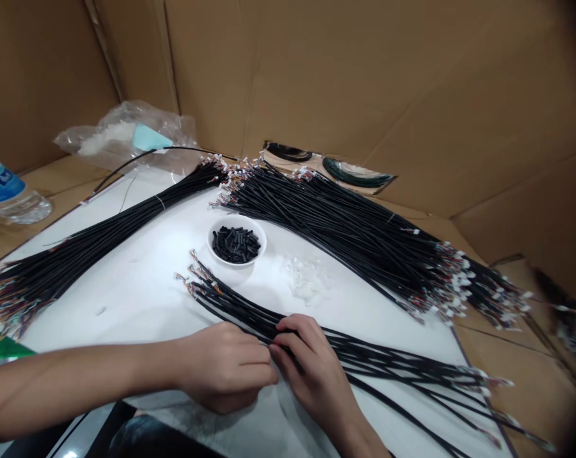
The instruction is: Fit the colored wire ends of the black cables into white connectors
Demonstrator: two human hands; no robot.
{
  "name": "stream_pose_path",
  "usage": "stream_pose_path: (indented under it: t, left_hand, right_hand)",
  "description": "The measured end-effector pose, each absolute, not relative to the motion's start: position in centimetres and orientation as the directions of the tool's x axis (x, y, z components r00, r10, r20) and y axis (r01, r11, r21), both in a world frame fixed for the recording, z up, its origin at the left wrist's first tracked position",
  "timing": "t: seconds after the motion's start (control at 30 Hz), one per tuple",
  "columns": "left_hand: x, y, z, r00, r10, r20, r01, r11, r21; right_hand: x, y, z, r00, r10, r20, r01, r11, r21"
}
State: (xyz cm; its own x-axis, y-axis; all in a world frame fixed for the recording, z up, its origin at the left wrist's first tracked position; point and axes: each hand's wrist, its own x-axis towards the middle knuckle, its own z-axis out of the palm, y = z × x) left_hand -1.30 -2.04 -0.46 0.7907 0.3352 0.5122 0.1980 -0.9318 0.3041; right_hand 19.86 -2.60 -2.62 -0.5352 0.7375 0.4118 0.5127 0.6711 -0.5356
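Observation:
A bunch of black cables [378,350] lies across the white table in front of me, with small white connectors and coloured wires at the ends. My right hand [311,366] is closed, its fingers curled over the cables near their middle. Right beside it, my left hand [235,366] is closed in a fist or pinch against the near side of the same bunch. What its fingertips hold is hidden. Beyond the hands stands a white bowl [210,245] of short black tube pieces [235,245]. To its right lies a pile of small whitish clear pieces [307,280].
A tied cable bundle [125,222] runs along the left, and a larger cable stack [335,229] covers the back right. A clear plastic bag [120,137] sits at the back left, near a water bottle [15,194]. Cardboard walls [340,70] enclose the table [144,273].

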Motion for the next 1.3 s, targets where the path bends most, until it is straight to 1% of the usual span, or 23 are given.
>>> stream_pose_path:
  t: [0.17,0.3,0.37,0.47,0.53,0.57,0.63,0.67,0.77,0.87,1.0,1.1,1.2,1.3]
  left_hand:
    - [-1.4,-1.9,-0.5,0.783,0.363,0.505,0.224,-0.922,0.316]
    - [-1.4,-1.9,-0.6,0.805,0.360,0.471,0.224,-0.920,0.321]
    - [-1.3,-2.0,-0.7,0.798,0.363,0.480,0.225,-0.920,0.321]
    - [-1.2,-1.7,-0.5,0.739,0.420,0.527,0.283,-0.903,0.322]
    - [-1.5,-1.2,0.0,0.630,0.543,0.555,0.395,-0.840,0.372]
    - [-1.8,-0.8,0.3,0.540,0.626,0.562,0.468,-0.779,0.417]
    - [-2.7,0.3,0.9,0.306,0.777,0.550,0.598,-0.606,0.524]
    - [-3.4,1.0,1.1,0.197,0.818,0.540,0.637,-0.525,0.564]
    - [-5.6,3.4,1.2,-0.066,0.878,0.473,0.652,-0.321,0.687]
    - [-7.3,5.5,0.1,-0.216,0.907,0.362,0.598,-0.170,0.784]
    - [-8.2,6.8,-1.6,-0.249,0.941,0.229,0.553,-0.056,0.831]
    - [-8.8,7.2,-1.9,-0.249,0.950,0.187,0.555,-0.018,0.832]
    - [-10.7,7.9,-1.2,-0.244,0.952,0.186,0.606,0.000,0.795]
    - [-14.1,9.2,0.2,-0.225,0.957,0.182,0.709,0.033,0.704]
  right_hand:
    - [19.7,-2.6,-2.5,-0.518,0.742,0.425,0.521,0.668,-0.531]
    - [19.7,-2.6,-2.4,-0.529,0.736,0.422,0.542,0.676,-0.500]
    - [19.9,-2.6,-2.6,-0.529,0.745,0.407,0.574,0.667,-0.475]
    - [20.3,-2.4,-3.2,-0.520,0.764,0.383,0.637,0.645,-0.422]
    - [20.5,-2.3,-3.6,-0.521,0.774,0.360,0.667,0.632,-0.395]
    - [20.6,-2.2,-3.7,-0.523,0.777,0.350,0.675,0.628,-0.387]
    - [20.7,-2.2,-4.0,-0.515,0.787,0.339,0.691,0.615,-0.380]
    - [20.8,-2.2,-4.0,-0.506,0.793,0.340,0.697,0.608,-0.379]
    - [20.7,-2.2,-4.0,-0.483,0.803,0.348,0.707,0.593,-0.386]
    - [20.6,-2.2,-3.9,-0.490,0.793,0.362,0.694,0.606,-0.389]
    - [20.7,-2.1,-3.8,-0.496,0.783,0.375,0.681,0.619,-0.392]
    - [20.6,-2.1,-3.7,-0.495,0.787,0.368,0.680,0.615,-0.399]
    - [20.5,-2.2,-3.5,-0.486,0.797,0.357,0.681,0.602,-0.417]
    - [20.4,-2.2,-3.2,-0.480,0.812,0.333,0.680,0.584,-0.444]
